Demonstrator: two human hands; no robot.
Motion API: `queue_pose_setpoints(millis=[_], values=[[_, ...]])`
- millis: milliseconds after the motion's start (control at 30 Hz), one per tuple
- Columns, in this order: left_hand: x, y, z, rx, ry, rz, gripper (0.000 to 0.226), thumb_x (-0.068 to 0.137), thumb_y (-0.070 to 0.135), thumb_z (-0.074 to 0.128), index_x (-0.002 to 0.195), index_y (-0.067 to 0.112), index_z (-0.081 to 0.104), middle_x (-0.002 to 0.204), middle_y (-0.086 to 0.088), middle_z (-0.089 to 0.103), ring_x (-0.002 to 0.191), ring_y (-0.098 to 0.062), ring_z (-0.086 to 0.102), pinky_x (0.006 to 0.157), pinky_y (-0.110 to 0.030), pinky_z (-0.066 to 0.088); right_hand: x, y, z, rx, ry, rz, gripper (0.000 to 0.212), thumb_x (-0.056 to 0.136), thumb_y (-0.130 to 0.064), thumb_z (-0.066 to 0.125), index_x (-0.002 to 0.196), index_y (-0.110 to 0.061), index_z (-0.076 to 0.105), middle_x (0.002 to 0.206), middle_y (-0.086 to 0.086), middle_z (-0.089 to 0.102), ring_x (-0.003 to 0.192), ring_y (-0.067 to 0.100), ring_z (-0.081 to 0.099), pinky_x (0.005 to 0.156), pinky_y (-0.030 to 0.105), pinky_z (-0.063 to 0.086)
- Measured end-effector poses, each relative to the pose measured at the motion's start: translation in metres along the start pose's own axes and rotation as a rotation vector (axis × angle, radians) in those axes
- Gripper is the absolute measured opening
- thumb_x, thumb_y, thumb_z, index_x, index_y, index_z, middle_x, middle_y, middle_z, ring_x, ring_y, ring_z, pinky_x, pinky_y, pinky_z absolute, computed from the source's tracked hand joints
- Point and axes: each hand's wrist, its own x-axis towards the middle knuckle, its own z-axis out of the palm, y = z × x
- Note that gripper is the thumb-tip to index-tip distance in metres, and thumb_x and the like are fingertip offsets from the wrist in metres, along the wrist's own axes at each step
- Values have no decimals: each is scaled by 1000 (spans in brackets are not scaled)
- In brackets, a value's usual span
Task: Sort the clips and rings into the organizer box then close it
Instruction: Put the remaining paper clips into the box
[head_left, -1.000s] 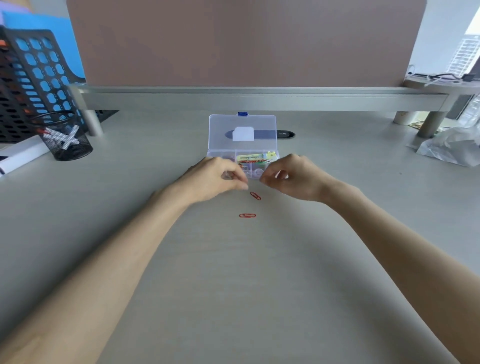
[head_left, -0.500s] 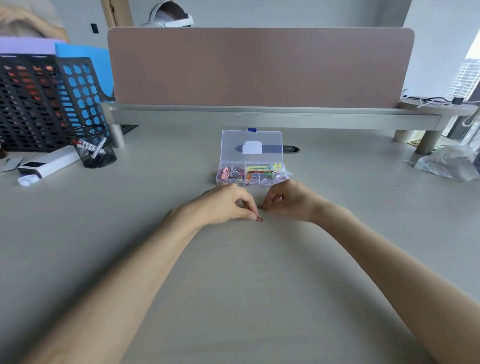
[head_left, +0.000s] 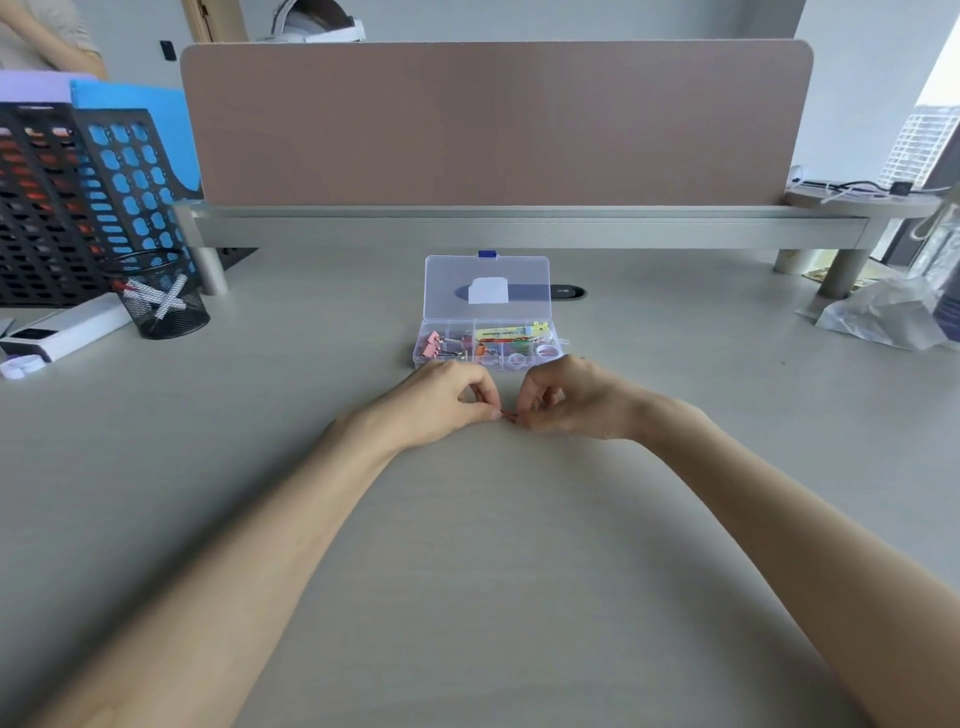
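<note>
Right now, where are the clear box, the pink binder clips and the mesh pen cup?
organizer box (head_left: 487, 283), head view, raised lid.
pink binder clips (head_left: 432, 344), head view, left compartment.
mesh pen cup (head_left: 163, 301), head view, front wall.

Organizer box (head_left: 487, 332): clear plastic, compartmented, lid raised upright at rear, blue latch on top edge. Contents: pink binder clips (head_left: 434, 345) at left, coloured paper clips centre, pale rings (head_left: 543, 352) at right. One red clip (head_left: 510, 417), mostly hidden, just in front.
</note>
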Motion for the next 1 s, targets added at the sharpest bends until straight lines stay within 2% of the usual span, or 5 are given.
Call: queue_pose_setpoints(millis=[233, 333, 467, 700, 1000], values=[[10, -3, 6, 3, -1, 27, 3, 85, 23, 69, 85, 25, 67, 56, 30, 54, 52, 0, 44, 57, -21, 32, 10, 12, 8, 106, 85, -77, 17, 80, -12, 72, 88, -20, 60, 80, -8, 61, 69, 8, 54, 62, 8, 42], [14, -8, 6, 35, 23, 18, 6, 84, 33, 68, 79, 30, 67, 67, 14, 58, 71, -7, 52, 76, -29, 37, 11, 17, 9, 132, 150, -98, 16, 78, -15, 74, 88, -17, 61, 81, -5, 65, 70, 8, 56, 62, 8, 42], [17, -12, 4, 7, 79, 11, 11, 85, 33, 68, 77, 25, 67, 56, 8, 45, 64, -1, 45, 106, -38, 30, 14, 20, 9, 119, 210, -135, 9, 80, -14, 72, 86, -17, 65, 81, -9, 66, 67, 5, 54, 59, 8, 40], [41, -14, -1, -127, 290, 79, 9, 84, 33, 68, 81, 29, 75, 75, 8, 63, 66, -15, 49, 66, -35, 44, 33, 19, -8, 17, 362, -186, 7, 85, -17, 67, 86, -22, 72, 82, -11, 66, 69, -1, 46, 61, 5, 36], [74, -46, -11, -118, 456, -25, 15, 90, 33, 60, 85, 25, 72, 71, 24, 58, 59, 1, 48, 65, -25, 38, 81, 47, -19, -38, 503, -55, 19, 86, -6, 59, 83, -22, 70, 80, -13, 66, 61, 1, 51, 55, 4, 37]])
